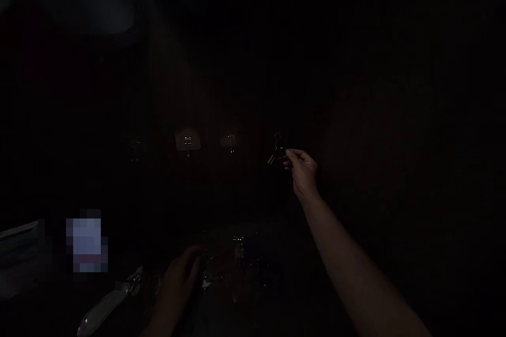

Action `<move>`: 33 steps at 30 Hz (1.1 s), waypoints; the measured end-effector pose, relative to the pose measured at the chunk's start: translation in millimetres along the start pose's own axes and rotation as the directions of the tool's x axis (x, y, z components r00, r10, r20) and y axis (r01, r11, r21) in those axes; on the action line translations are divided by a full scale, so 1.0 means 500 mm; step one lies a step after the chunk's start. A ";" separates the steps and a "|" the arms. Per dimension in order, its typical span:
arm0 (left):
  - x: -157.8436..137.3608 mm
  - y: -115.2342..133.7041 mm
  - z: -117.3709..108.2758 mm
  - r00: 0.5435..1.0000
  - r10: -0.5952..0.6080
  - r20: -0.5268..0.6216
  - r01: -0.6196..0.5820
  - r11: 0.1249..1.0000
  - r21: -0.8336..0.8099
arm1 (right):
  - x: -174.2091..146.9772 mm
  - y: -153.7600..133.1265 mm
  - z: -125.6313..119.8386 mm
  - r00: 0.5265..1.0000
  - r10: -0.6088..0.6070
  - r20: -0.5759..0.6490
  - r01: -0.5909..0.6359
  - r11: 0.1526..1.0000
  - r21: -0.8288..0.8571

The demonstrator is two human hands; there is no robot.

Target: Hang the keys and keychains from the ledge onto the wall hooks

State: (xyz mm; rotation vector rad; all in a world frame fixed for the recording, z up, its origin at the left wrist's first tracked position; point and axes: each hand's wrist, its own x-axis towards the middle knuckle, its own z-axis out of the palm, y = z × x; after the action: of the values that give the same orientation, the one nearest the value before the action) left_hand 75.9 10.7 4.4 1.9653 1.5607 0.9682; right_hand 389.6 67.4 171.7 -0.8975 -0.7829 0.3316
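The scene is very dark. My right hand is raised at the middle, closed, with thumb and fingers pinching a small dark thing with a yellow end; its kind is too dark to make out. Right above it is a metal wall hook, and I cannot tell whether the two touch. Low in the view, my left hand has its thumb and forefinger apart, the other fingers lost in shadow. Close to its fingertips lies a jumble of shiny small things, whose kinds I cannot make out.
Further left along the same line are more metal hooks: one on a pale backing, another hook and a faint hook. A long pale object lies at lower left. Above it is a bright blurred-out patch.
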 end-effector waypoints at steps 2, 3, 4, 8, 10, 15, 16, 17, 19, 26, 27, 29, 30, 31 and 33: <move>0.002 -0.003 0.001 1.000 0.009 0.024 -0.009 1.000 0.016 | 0.008 -0.002 0.006 1.000 0.013 0.003 -0.013 1.000 -0.020; 0.003 -0.004 0.001 0.999 0.013 0.032 -0.013 1.000 0.017 | 0.010 -0.002 0.008 1.000 0.021 0.005 -0.020 0.999 -0.030; 0.004 -0.005 0.001 0.999 0.013 0.037 -0.014 1.000 0.019 | 0.012 0.001 0.010 1.000 0.027 0.010 -0.026 0.999 -0.043; 0.005 -0.004 0.002 0.999 -0.001 0.044 -0.001 0.999 0.034 | 0.012 0.015 0.013 0.999 0.011 0.035 -0.008 0.995 -0.098; 0.005 -0.003 0.001 0.999 0.009 0.041 -0.010 0.999 0.044 | 0.008 0.021 0.013 0.999 -0.010 0.034 0.014 0.992 -0.122; 0.003 0.000 -0.002 0.999 0.001 0.047 -0.005 0.997 0.075 | -0.010 0.034 0.007 0.998 -0.046 0.033 0.051 0.987 -0.151; 0.002 0.002 -0.002 0.999 -0.005 0.051 0.001 0.997 0.081 | -0.015 0.036 0.005 0.998 -0.053 0.037 0.058 0.987 -0.147; 0.001 0.004 -0.003 0.998 -0.009 0.054 0.004 0.996 0.086 | -0.020 0.039 0.003 0.997 -0.059 0.040 0.064 0.988 -0.143; -0.002 0.009 -0.004 0.998 -0.009 0.061 0.003 0.995 0.096 | -0.032 0.046 -0.001 0.997 -0.057 0.044 0.063 0.988 -0.143; -0.002 0.002 0.001 0.995 0.082 0.049 -0.087 0.989 0.115 | -0.097 0.094 -0.028 0.995 0.062 0.077 -0.046 0.981 -0.186; -0.001 -0.002 0.002 0.993 0.104 0.060 -0.110 0.988 0.110 | -0.110 0.103 -0.032 0.992 0.088 0.091 -0.068 0.978 -0.199; -0.001 -0.007 0.003 0.989 0.137 0.064 -0.143 0.983 0.113 | -0.138 0.119 -0.040 0.982 0.141 0.122 -0.110 0.967 -0.231; -0.001 -0.008 0.003 0.987 0.146 0.060 -0.152 0.981 0.122 | -0.153 0.126 -0.043 0.977 0.166 0.134 -0.130 0.961 -0.246; -0.002 -0.007 0.003 0.987 0.151 0.059 -0.158 0.978 0.135 | -0.169 0.133 -0.045 0.971 0.189 0.144 -0.147 0.954 -0.260; -0.003 -0.005 0.002 0.984 0.161 0.072 -0.171 0.971 0.164 | -0.202 0.146 -0.046 0.960 0.226 0.165 -0.174 0.944 -0.281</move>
State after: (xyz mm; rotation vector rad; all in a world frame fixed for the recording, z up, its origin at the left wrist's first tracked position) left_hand 74.8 9.7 1.7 2.2521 1.5090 0.8565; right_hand 341.5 41.1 57.7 -1.2138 -0.9331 0.5096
